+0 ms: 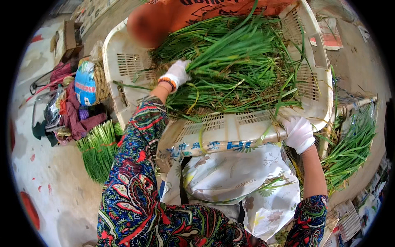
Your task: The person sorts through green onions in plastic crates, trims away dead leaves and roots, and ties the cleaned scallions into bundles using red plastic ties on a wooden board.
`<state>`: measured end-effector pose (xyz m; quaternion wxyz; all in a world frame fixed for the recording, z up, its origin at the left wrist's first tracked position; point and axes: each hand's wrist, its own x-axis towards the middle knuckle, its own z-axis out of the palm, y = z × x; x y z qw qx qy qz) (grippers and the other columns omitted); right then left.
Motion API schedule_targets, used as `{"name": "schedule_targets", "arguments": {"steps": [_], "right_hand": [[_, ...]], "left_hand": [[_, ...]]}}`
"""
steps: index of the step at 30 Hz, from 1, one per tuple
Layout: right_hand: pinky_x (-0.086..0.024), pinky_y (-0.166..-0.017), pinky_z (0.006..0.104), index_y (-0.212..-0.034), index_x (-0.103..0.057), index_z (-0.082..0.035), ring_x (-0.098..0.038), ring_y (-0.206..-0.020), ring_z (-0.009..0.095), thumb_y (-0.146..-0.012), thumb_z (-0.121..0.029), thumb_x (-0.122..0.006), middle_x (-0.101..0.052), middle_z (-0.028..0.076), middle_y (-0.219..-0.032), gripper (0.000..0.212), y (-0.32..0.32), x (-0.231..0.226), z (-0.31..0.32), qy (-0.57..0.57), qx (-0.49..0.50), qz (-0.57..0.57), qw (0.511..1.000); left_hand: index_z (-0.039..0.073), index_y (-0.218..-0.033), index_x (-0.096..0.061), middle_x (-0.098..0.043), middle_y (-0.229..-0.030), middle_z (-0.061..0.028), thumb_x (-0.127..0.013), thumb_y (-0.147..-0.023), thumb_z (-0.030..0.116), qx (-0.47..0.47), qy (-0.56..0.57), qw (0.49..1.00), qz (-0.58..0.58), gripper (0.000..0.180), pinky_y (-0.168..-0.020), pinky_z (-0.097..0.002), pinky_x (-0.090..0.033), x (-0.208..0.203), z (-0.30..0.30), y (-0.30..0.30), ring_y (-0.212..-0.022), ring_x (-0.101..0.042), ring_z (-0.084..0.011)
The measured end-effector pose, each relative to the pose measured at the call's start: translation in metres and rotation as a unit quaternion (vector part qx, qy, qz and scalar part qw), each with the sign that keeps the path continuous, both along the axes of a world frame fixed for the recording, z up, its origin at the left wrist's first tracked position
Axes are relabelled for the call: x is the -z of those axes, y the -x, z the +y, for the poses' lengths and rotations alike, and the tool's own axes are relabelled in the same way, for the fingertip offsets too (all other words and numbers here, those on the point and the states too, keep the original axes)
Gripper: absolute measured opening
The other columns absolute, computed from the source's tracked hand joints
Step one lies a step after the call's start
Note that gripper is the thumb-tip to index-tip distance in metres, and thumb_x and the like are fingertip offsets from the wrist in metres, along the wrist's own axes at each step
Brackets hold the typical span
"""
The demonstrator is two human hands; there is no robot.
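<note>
My left hand (pixel 177 74), in a white glove with an orange and dark band at the wrist, is closed around the base of a bunch of chives (pixel 230 45). Its long green leaves point up and to the right over the crate. More loose chives (pixel 247 92), tangled with brown dry leaves, fill the white slotted plastic crate (pixel 230 127). At the crate's near right corner, my right hand (pixel 299 133), gloved in white too, is curled against the rim. Its fingertips are partly hidden there.
An orange printed sack (pixel 230 10) lies over the crate's far side, beside a blurred round patch. Tied chives (pixel 98 148) stand on the floor at left, near a blue and white bag (pixel 85 84). More chives (pixel 347 152) lie at right. A flowered white apron (pixel 242 177) covers my lap.
</note>
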<state>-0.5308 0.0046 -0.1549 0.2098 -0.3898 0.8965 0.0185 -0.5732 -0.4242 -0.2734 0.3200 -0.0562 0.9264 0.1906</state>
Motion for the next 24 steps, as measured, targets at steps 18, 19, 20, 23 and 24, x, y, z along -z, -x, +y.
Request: {"name": "schedule_targets", "arguments": {"steps": [18, 19, 20, 23, 24], "right_hand": [[-0.046, -0.064, 0.0368, -0.099, -0.059, -0.015, -0.056, -0.076, 0.026, -0.062, -0.021, -0.062, -0.059, 0.006, -0.087, 0.037, -0.004, -0.013, -0.001, 0.025, 0.004, 0.041, 0.999], [-0.046, -0.065, 0.0369, -0.100, -0.059, -0.014, -0.056, -0.076, 0.027, -0.063, -0.021, -0.062, -0.059, 0.006, -0.089, 0.038, -0.005, -0.012, 0.004, 0.016, 0.011, 0.041, 0.999], [-0.047, -0.066, 0.0370, -0.102, -0.059, -0.013, -0.058, -0.079, 0.027, -0.066, -0.022, -0.061, -0.060, 0.008, -0.091, 0.037, -0.004, -0.007, 0.006, -0.017, 0.033, -0.016, 0.999], [-0.048, -0.054, 0.0374, -0.100, -0.059, -0.013, -0.057, -0.065, 0.026, -0.068, -0.014, -0.055, -0.058, 0.006, -0.075, 0.033, -0.002, -0.002, 0.005, 0.062, 0.006, 0.031, 0.998], [-0.048, -0.055, 0.0373, -0.101, -0.058, -0.013, -0.058, -0.066, 0.025, -0.069, -0.014, -0.055, -0.058, 0.006, -0.075, 0.032, -0.001, -0.002, 0.002, 0.100, 0.009, 0.041, 0.994]], "left_hand": [[0.008, -0.140, -0.005, -0.047, -0.117, -0.0190, -0.080, -0.055, 0.022, 0.174, 0.122, 0.973, 0.086, 0.114, -0.093, -0.0444, -0.035, 0.036, 0.025, -0.042, -0.107, -0.046, -0.0342], [0.007, -0.140, -0.004, -0.050, -0.111, -0.0198, -0.079, -0.058, 0.019, 0.171, 0.094, 0.981, 0.020, 0.112, -0.090, -0.0423, -0.039, 0.033, 0.032, -0.023, -0.101, -0.050, -0.0350], [0.008, -0.140, -0.003, -0.053, -0.104, -0.0204, -0.078, -0.059, 0.018, 0.156, 0.117, 0.981, 0.006, 0.110, -0.087, -0.0407, -0.041, 0.023, 0.034, -0.017, -0.093, -0.053, -0.0369], [0.011, -0.137, -0.021, -0.050, -0.113, -0.0154, -0.080, -0.057, 0.028, 0.176, 0.157, 0.972, 0.016, 0.101, -0.095, -0.0434, -0.034, 0.033, 0.031, -0.017, -0.107, -0.047, -0.0328], [0.012, -0.135, -0.026, -0.046, -0.118, -0.0149, -0.080, -0.055, 0.030, 0.189, 0.192, 0.961, 0.057, 0.098, -0.098, -0.0466, -0.029, 0.034, 0.032, -0.024, -0.113, -0.041, -0.0327]]}}
